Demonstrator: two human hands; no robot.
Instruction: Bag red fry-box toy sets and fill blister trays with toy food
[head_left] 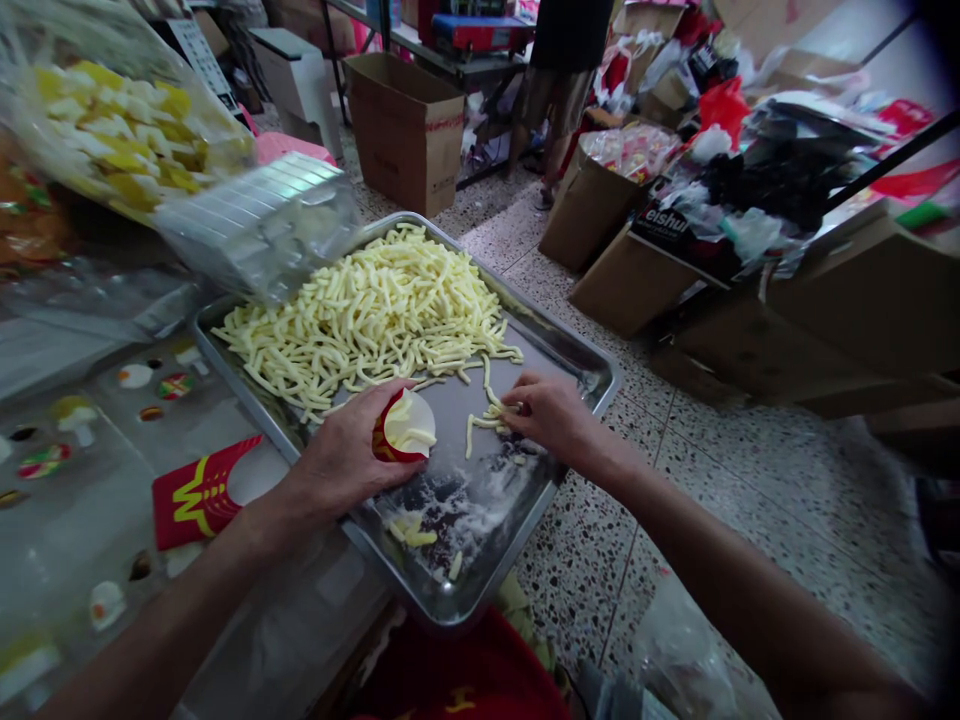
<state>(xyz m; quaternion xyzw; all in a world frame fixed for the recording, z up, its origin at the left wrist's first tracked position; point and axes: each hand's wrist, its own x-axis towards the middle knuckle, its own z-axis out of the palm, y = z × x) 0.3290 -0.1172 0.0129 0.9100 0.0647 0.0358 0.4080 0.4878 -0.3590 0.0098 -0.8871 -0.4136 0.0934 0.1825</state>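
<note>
My left hand (358,440) is wrapped round a small red and white fry carton (411,418), its mouth tilted toward the right with a few pale pieces inside. Over the metal tray (611,375), my right hand (551,410) is closed with its fingertips on a few pale yellow fry-shaped sticks (491,410). A large heap of the same sticks (382,310) fills the far part of the tray. White powder (480,510) and broken bits lie in its near end. Left of my left forearm rests a flat red carton (196,495) with a yellow M-like mark.
A clear plastic package (262,225) overhangs the tray's far left corner, near a bag of yellow and white pieces (124,135). Cardboard boxes (405,130) stand on the speckled floor (697,520). A person (566,70) stands at the back.
</note>
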